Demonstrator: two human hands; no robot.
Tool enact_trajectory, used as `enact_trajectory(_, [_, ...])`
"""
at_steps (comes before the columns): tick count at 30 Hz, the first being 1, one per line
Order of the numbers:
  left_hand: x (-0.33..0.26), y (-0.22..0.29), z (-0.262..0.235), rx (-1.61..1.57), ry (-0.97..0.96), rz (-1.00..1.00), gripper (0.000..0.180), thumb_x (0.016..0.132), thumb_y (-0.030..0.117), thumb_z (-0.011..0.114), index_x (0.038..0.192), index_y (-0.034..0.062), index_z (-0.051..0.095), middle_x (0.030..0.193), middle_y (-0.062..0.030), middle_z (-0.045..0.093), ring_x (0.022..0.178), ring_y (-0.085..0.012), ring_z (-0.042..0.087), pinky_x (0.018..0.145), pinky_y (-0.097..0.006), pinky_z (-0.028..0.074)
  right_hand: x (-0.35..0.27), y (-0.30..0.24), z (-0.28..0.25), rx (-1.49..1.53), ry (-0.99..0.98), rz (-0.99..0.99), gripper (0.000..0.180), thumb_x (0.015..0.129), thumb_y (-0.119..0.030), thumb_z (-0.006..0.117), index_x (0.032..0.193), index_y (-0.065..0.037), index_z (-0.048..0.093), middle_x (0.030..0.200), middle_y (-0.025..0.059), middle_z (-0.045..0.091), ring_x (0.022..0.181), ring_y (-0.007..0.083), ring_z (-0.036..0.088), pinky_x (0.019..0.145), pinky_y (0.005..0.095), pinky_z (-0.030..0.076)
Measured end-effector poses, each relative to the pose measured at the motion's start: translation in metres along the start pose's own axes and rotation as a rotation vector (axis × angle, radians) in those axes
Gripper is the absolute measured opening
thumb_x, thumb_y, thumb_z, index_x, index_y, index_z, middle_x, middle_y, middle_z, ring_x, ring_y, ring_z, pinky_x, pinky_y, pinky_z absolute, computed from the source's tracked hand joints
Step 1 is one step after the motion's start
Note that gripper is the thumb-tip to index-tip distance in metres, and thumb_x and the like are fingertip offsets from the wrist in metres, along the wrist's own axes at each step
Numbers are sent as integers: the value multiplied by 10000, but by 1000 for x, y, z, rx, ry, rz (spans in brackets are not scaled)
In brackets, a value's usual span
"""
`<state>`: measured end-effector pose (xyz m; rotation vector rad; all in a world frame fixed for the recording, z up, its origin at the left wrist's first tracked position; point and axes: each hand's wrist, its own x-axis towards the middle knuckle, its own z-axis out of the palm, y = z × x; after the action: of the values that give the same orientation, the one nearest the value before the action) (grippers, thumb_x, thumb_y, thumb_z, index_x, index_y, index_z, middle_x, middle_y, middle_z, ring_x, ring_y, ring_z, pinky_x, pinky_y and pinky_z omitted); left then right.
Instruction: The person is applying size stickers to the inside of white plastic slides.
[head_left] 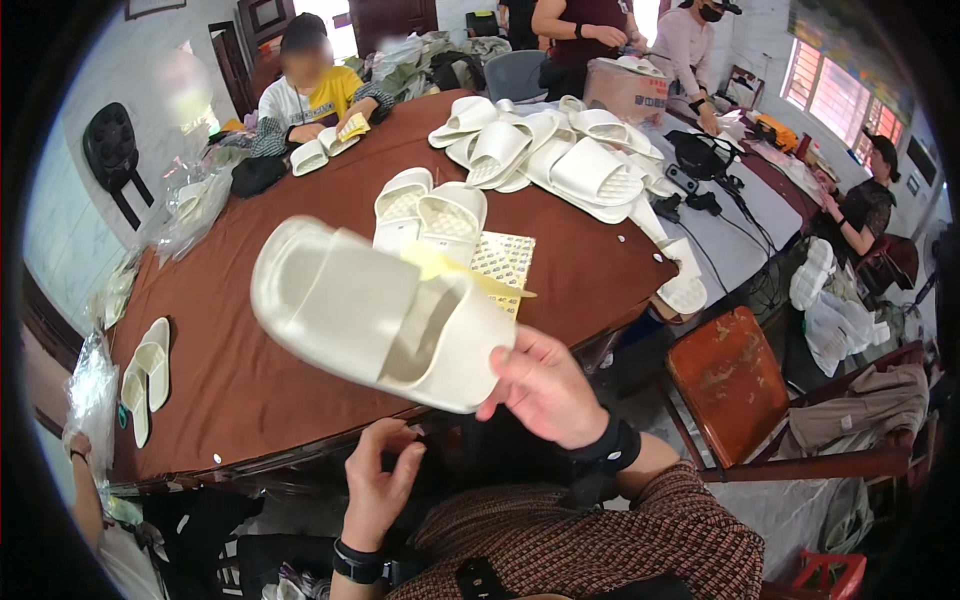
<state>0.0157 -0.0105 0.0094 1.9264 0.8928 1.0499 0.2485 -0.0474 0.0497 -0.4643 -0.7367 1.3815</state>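
My right hand [545, 385] grips a white slide slipper [345, 305] by its right end, holding it tilted above the near side of the brown-covered table. Its edges are slightly blurred, and I cannot tell whether a second slipper lies against it. My left hand [380, 480] is below the slipper at the table's near edge, fingers curled and thumb against the fingertips. Whether it pinches anything is too small to tell. Behind the held slipper are a yellow strip [435, 263], a sheet of small printed stickers [508, 262] and a pair of white slippers [452, 218].
White slippers [590, 170] lie heaped at the far right of the brown table [240, 370]. Another pair [150, 365] lies at the left. Across the table, a person in yellow [335, 95] handles slippers. A worn chair [728, 380] stands right. Cables and a carton [625, 90] are farther back.
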Motion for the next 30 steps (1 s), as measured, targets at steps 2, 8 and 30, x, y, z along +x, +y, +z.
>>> enact_trajectory(2, [1, -3, -8, 34, 41, -19, 247, 850, 14, 693, 1072, -6, 589, 890, -101, 684, 778, -148, 652, 730, -274, 519, 2, -21, -11, -54, 98, -136, 259, 968, -112, 540, 1181, 34, 552, 1030, 138, 672, 805, 219, 696, 635, 344, 603])
enact_trajectory(8, [-10, -20, -43, 109, 168, -76, 119, 871, -20, 623, 987, -8, 599, 831, -60, 645, 757, -115, 606, 724, -251, 495, 25, -91, -33, -309, 211, -464, 211, 976, -125, 531, 1128, 22, 548, 1021, 88, 649, 850, 182, 671, 744, 339, 572])
enact_trajectory(30, [-17, -13, -101, 324, 355, -88, 197, 870, 54, 666, 1051, 1, 611, 870, -123, 680, 783, -195, 678, 676, -300, 531, 112, -109, -135, -752, 296, -166, 242, 955, -144, 572, 1155, -8, 576, 1018, 89, 667, 848, 158, 650, 717, 274, 522])
